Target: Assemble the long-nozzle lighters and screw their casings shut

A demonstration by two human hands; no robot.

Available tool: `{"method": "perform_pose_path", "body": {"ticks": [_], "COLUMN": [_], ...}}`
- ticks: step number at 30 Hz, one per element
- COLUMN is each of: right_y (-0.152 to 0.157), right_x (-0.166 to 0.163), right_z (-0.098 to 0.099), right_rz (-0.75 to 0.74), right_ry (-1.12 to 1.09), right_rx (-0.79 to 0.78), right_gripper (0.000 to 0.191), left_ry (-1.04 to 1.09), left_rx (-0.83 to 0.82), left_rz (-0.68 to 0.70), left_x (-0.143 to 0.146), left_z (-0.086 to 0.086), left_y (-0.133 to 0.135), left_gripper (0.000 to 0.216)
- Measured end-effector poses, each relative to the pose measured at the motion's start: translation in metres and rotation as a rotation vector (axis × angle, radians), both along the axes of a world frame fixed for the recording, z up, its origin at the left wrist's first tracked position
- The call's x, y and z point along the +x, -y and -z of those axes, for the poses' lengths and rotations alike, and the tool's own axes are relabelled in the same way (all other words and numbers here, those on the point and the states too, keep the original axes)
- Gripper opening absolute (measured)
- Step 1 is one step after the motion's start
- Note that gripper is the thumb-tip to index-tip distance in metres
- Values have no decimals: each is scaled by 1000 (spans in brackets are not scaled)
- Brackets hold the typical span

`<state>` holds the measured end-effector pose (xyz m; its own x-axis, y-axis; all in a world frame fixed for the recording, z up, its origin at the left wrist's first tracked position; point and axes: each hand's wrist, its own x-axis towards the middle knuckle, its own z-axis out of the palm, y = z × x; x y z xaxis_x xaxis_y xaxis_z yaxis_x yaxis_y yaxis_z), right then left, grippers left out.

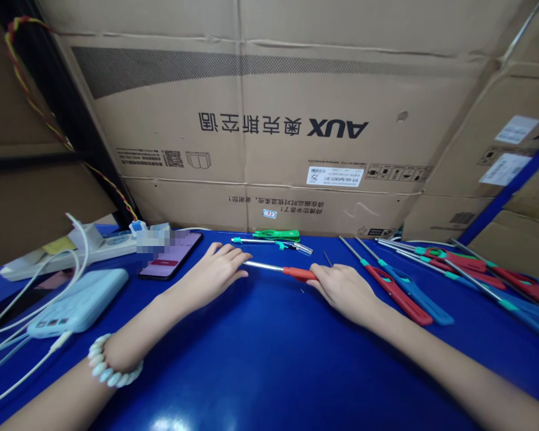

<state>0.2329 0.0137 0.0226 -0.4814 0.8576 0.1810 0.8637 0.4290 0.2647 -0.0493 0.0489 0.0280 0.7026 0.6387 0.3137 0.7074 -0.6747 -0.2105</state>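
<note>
Long-necked lighter with a red plastic handle and silver metal tube (300,273), held between the hands over the glossy blue table (251,371) — left hand (220,266) pinching the tube's end, right hand (344,290) wrapped round the handle. Step in hand, apparently: two-ended handling; the next move calls for steadiness. Counts: one held; one red-handled lighter (404,299) and one blue-handled lighter (431,304) near the right hand; far-right lighters (459,261), overlapping — uncountable.
</note>
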Motion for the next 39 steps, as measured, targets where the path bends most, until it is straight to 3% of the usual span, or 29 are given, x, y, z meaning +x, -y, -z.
{"method": "perform_pose_path", "body": {"ticks": [6,11,16,19,28,39], "right_y": [-1,0,17,28,34,29], "right_x": [2,-1,-19,-26,-28,-30], "right_z": [0,5,15,18,11,22], "right_rz": [-10,-68,-282,-352,-365,-314], "right_ry": [5,-5,28,61,75,8], "right_rx": [33,71,201,283,293,225], "right_gripper": [19,18,13,9,23,16], "left_ry": [-22,-84,-40,-41,-20,-69], "left_rx": [49,2,-187,-192,-61,124], "left_rz": [-55,8,204,214,235,202], "left_x": [-9,-11,24,39,39,43], "left_z": [-2,-2,11,15,21,25], "left_y": [-6,-8,25,41,41,40], "left_gripper": [28,30,24,24,35,38]}}
